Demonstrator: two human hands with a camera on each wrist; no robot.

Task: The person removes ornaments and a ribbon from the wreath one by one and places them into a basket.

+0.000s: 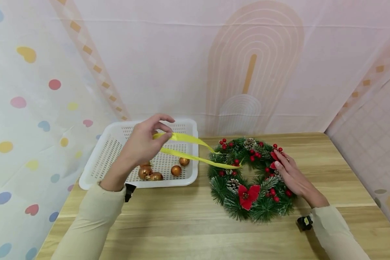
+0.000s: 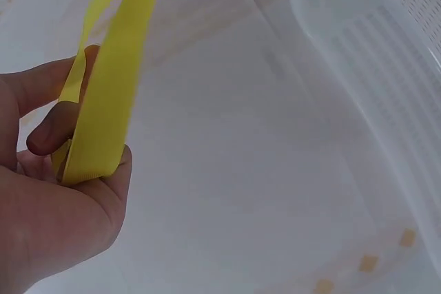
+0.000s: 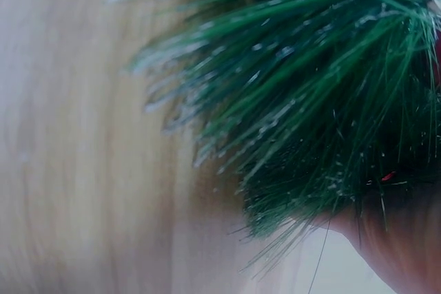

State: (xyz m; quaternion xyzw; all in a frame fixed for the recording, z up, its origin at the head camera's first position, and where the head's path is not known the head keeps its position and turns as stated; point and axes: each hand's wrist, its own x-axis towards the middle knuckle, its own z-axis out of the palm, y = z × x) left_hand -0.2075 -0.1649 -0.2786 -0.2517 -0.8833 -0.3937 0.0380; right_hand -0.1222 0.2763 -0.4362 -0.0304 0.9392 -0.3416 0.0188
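A yellow ribbon [image 1: 198, 159] stretches from my left hand [image 1: 146, 141] to the left side of a green wreath [image 1: 227, 196]. My left thumb and fingers pinch the ribbon above the basket; it shows as a folded loop in the left wrist view [image 2: 114, 94]. One strand meets the wreath's upper left, the other the edge of its central hole. The wreath lies flat, with red berries, pinecones and a red flower [image 1: 248, 196]. On its right side rests my right hand [image 1: 292, 173], fingers laid over the greenery. In the right wrist view, green needles [image 3: 310, 94] hide most of that hand.
A white plastic basket [image 1: 92, 169] stands at the table's back left, holding several copper-coloured balls [image 1: 176, 170]. The wooden table [image 1: 188, 224] ends at a patterned cloth backdrop [image 1: 169, 72] behind and at both sides.
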